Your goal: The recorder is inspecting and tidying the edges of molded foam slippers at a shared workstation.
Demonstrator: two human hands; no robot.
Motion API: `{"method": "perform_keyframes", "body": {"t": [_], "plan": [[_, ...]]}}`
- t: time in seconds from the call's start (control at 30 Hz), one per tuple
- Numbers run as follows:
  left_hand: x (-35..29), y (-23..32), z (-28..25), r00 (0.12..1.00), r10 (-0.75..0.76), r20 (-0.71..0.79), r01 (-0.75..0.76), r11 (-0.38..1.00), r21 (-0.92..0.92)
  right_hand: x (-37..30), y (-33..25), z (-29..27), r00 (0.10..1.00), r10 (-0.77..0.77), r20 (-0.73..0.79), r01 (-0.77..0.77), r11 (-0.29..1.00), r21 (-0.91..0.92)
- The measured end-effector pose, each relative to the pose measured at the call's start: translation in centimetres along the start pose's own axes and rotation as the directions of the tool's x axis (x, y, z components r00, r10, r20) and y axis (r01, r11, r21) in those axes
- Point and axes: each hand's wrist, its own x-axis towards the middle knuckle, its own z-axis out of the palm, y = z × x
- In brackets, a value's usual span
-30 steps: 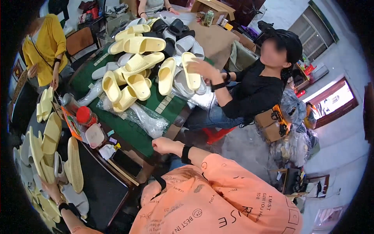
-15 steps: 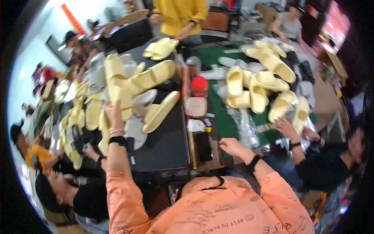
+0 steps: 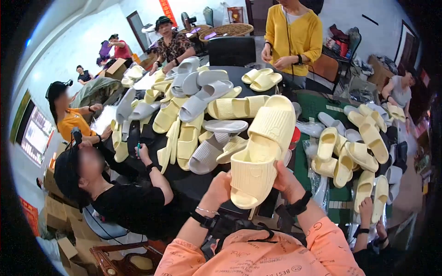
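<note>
Yellow slipper pair (image 3: 261, 154) held up, long axis slanting near-left to far-right

At far left, a co-worker in black (image 3: 126, 202) sits beside the dark surface (image 3: 191, 183). To the right on it lies a heap of yellow and grey slippers (image 3: 186, 140), reaching behind the held pair. Next comes the left hand (image 3: 218, 187), its grip clasping the left edge of the near slipper; how far the fingers wrap underneath is hard to tell. The pair lies between the two hands, straps facing up, one toe pointing near and the other far, most of its length stretching beyond the hands. The right hand (image 3: 286, 180) grasps the right edge of the same near slipper, so neither hand is clearly nearer. Right of it, a red lid (image 3: 296, 135) shows partly past the pair. Farther right, the green surface (image 3: 308, 103) carries a smaller heap of slippers (image 3: 361, 154).
</note>
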Motion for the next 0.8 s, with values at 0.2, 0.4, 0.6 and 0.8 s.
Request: {"method": "perform_keyframes", "body": {"t": [0.2, 0.4, 0.6, 0.8], "plan": [[-2.0, -3.9, 2.1, 0.963, -0.147, -0.225, 0.026, 0.884, -0.467, -0.3, 1.1, -1.1, 0.99, -0.138, -0.04, 0.139, 0.99, 0.011], [-2.7, -7.2, 0.1, 0.918, -0.197, -0.346, 0.069, 0.935, -0.349, -1.2, 1.6, -0.3, 0.939, -0.345, 0.017, 0.326, 0.87, -0.37], [-6.4, -3.5, -5.1, 0.885, -0.172, -0.433, 0.117, 0.982, -0.151, -2.6, -5.6, -1.0, 0.904, -0.416, -0.102, 0.386, 0.895, -0.226], [-3.4, 2.1, -9.7, 0.947, -0.055, -0.317, 0.261, 0.708, 0.656, -4.8, 0.3, -5.8, 0.927, 0.261, -0.269, -0.368, 0.766, -0.527]]}}
